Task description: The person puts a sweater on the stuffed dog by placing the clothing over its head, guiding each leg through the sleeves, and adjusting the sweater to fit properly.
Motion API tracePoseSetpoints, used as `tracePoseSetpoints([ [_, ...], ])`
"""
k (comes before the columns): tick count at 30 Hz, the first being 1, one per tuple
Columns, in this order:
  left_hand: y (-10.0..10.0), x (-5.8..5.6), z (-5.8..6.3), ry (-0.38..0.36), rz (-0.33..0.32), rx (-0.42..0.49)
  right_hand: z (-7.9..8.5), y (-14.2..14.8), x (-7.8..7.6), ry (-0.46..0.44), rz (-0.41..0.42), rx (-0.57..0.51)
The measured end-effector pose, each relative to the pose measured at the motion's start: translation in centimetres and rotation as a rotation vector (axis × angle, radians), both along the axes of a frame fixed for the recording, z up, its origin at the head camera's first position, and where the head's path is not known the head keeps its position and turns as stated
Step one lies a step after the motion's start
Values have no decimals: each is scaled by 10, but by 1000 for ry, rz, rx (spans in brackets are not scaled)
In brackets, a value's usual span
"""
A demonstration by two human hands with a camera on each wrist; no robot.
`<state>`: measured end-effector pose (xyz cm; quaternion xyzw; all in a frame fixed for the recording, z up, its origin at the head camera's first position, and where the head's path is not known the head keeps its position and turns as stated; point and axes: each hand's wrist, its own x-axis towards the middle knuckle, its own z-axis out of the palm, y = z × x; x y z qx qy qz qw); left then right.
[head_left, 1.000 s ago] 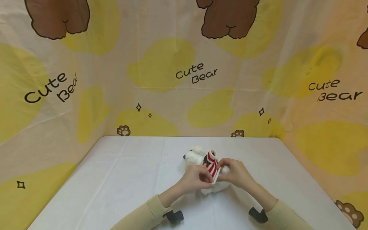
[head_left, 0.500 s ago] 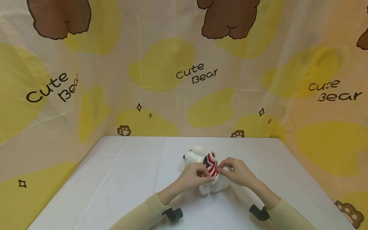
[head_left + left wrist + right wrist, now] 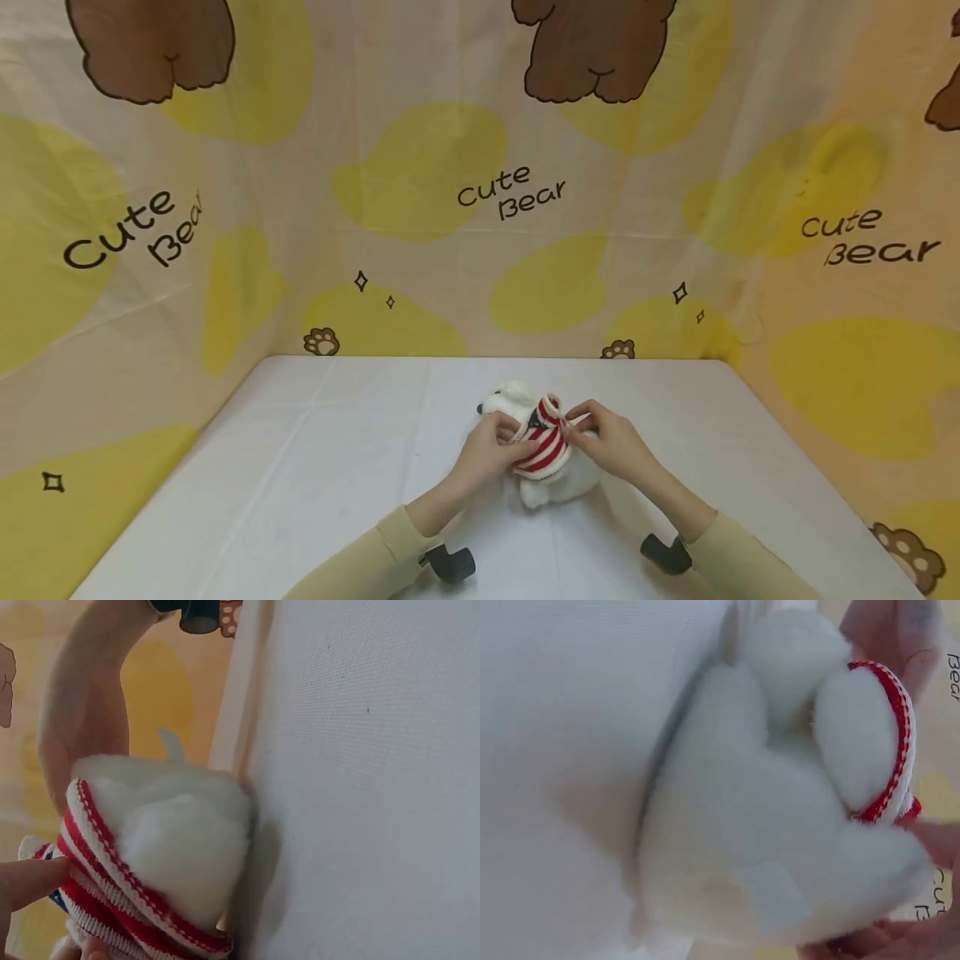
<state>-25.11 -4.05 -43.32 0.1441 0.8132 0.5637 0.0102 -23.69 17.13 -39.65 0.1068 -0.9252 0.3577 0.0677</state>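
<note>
Both left hand (image 3: 486, 454) and right hand (image 3: 613, 440) pinch the striped garment (image 3: 546, 456) at opposite edges, over the white plush toy (image 3: 576, 482), right of centre on the table (image 3: 337, 467). The left hand has shifted left, baring more stripes.

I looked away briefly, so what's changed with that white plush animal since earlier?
The left hand let go of the hem of the red-and-white striped sweater and moved leftward, toward the head of the white plush animal; the right hand rose slightly. More of the sweater's stripes show. The animal stayed in place.
</note>
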Motion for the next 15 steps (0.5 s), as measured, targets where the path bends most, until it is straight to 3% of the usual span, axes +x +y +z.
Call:
tracePoseSetpoints([
  [5,1,-2,0,11,-11,-11,4,-3,-11,-97,-111,5],
  [15,0,-3,-1,39,-10,-53,13,-1,-27,-170,-84,165],
])
